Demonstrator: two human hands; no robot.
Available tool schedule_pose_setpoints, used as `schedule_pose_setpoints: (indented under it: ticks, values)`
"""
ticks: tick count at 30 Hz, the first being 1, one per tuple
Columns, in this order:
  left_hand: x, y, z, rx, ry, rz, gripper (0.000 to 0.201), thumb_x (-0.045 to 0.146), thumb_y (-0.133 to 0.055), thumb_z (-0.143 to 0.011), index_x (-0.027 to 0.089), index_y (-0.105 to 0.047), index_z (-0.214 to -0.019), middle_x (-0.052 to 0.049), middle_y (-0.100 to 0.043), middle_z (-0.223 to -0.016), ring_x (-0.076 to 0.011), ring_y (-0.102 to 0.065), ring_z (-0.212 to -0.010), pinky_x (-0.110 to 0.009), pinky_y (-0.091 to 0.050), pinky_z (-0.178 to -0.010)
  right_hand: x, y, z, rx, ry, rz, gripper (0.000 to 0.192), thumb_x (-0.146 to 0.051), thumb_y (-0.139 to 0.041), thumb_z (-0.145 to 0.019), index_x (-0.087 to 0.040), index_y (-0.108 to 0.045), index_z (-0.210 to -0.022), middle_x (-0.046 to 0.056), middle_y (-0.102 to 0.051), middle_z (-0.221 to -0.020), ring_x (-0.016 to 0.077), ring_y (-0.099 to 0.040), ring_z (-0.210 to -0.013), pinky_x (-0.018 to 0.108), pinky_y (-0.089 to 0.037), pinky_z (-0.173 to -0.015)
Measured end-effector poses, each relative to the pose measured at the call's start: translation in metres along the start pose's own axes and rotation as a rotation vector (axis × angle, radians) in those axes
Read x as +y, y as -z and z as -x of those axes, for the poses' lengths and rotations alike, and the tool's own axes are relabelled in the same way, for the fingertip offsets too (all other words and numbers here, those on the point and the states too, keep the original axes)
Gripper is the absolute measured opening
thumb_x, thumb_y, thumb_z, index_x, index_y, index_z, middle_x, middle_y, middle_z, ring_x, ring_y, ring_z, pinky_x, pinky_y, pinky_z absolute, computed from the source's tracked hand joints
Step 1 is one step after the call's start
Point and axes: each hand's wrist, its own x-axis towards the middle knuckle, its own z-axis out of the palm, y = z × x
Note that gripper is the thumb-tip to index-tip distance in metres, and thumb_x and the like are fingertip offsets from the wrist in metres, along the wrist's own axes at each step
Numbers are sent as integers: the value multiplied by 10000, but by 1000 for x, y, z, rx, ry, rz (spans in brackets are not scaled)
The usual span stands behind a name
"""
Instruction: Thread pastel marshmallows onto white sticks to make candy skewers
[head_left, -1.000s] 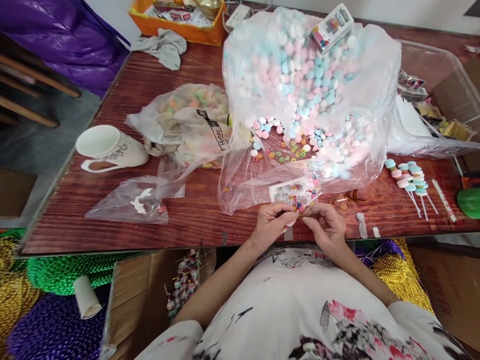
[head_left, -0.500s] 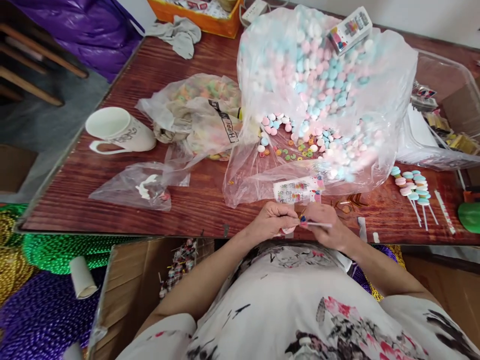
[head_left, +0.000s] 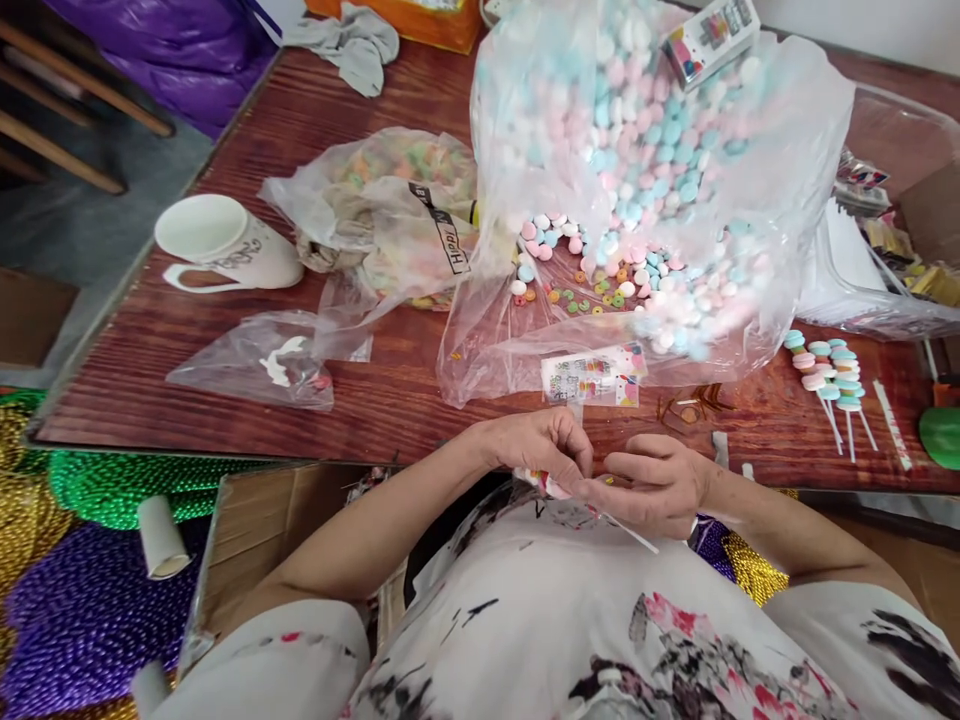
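My left hand (head_left: pixel 544 450) is closed around a candy lollipop (head_left: pixel 538 482); its pink and white candy end shows only partly beneath the fingers. The lollipop's thin white stick (head_left: pixel 634 533) points down to the right, in front of the shirt. My right hand (head_left: pixel 649 485) is closed at the neck of the lollipop, its fingertips meeting the left thumb. A small yellowish bit shows between the fingers, too small to name. Just beyond the hands lies a printed card (head_left: pixel 592 376). Gold twist ties (head_left: pixel 697 404) are on the table to the right of it.
A big clear bag of pastel candies (head_left: pixel 660 170) covers the middle of the table (head_left: pixel 405 400), with a small box (head_left: pixel 712 42) on it. Left stand a bag of ring candies (head_left: pixel 405 220) and a white mug (head_left: pixel 232 245). Finished candy sticks (head_left: pixel 825 375) lie right, near a plastic bin (head_left: pixel 885 310).
Both hands have come down off the table edge, closer to the body. The white stick has swung from level to slanting down right. The camera view has shifted slightly.
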Motion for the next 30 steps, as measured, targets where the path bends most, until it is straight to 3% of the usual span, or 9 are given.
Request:
schedule_pose_setpoints:
  ticks: [3, 10, 18, 25, 30]
  values:
    - [-2, 1, -4, -53, 23, -5, 164, 295, -817, -633, 150, -756, -681, -17, -634, -550, -88, -503, -463, -196, -388, -438, 1, 1, 0, -96, -19, -95, 273, -220, -497, -889, -304, -697, -1056, -17, -735, -1027, 110, -664, -854, 270, -466, -526]
    - [-2, -2, -6, -114, 76, -47, 185, 304, -843, -597, 170, -766, -698, -24, -679, -595, -120, -548, -499, -237, -442, -491, 0, -3, -8, -54, 103, -106, 135, -185, -570, -875, -211, -685, -809, 72, -726, -875, 139, -636, -706, 276, -507, -557]
    - [23, -5, 0, -133, 13, -280, 203, 338, -828, -618, 156, -760, -676, -18, -647, -545, -118, -517, -477, -211, -401, -426, -7, 3, -5, -93, -37, -129, 113, -187, -583, -876, -230, -662, -945, 41, -693, -846, 139, -607, -716, 290, -492, -581]
    - [25, -6, -2, -132, 30, -375, 194, 338, -816, -633, 161, -737, -625, 3, -609, -502, -104, -489, -448, -195, -400, -406, -4, -3, -4, -142, 45, -27, 107, -199, -543, -888, -198, -648, -904, 2, -571, -664, 116, -492, -548, 297, -383, -484]
    - [25, -11, -3, -144, 46, -340, 212, 332, -844, -596, 155, -755, -669, -11, -647, -538, -116, -517, -470, -202, -403, -420, -2, -11, -5, -88, 77, -74, 98, -195, -531, -900, -208, -626, -923, -28, -488, -598, 109, -466, -528, 294, -346, -484]
